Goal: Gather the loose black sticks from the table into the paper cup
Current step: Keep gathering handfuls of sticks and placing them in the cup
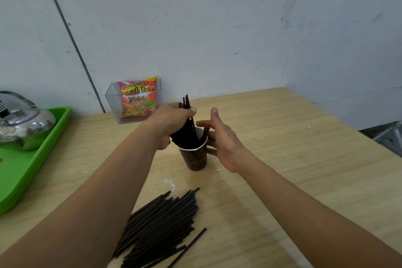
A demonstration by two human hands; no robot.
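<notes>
The left hand grips a near-upright bundle of sticks, lower ends inside the paper cup. The right hand lays loosely open fingers against the cup's right side. The loose pile lies on the cup's near side, slanting toward it.

Scuffed pale grey walls meeting in a corner behind a light wooden table.

setting: plain drinks-and-snack corner; home or workplace cannot be told. indicators: wood-grain table set into a corner of scuffed pale walls; metal kettle on a green tray, left; french fries packet in a clear holder, far; paper cup holding black sticks, centre.
</notes>
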